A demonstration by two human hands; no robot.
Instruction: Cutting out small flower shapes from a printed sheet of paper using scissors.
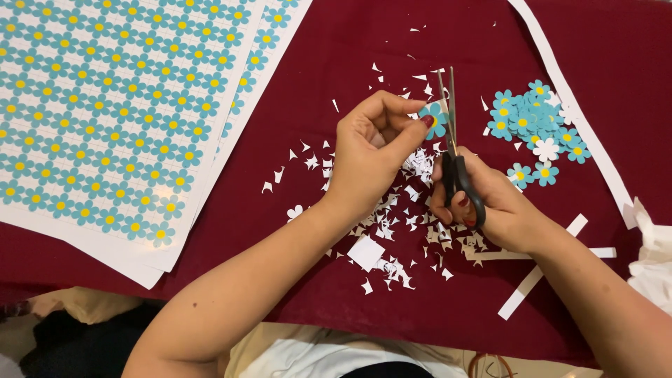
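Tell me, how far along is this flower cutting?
Done: a small pile of cut-out blue flowers lies at the right, with white paper scraps strewn on the dark red cloth. In hand: the left hand pinches one flower while the right hand works black-handled scissors around it. Left: the printed sheets at the left remain full of uncut flowers, so most is ahead.

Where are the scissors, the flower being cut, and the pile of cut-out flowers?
scissors point(458, 178): head view, on the black handle in the right hand.
flower being cut point(435, 120): head view, on its blue petals beside the blades.
pile of cut-out flowers point(526, 120): head view, on the middle of the heap.
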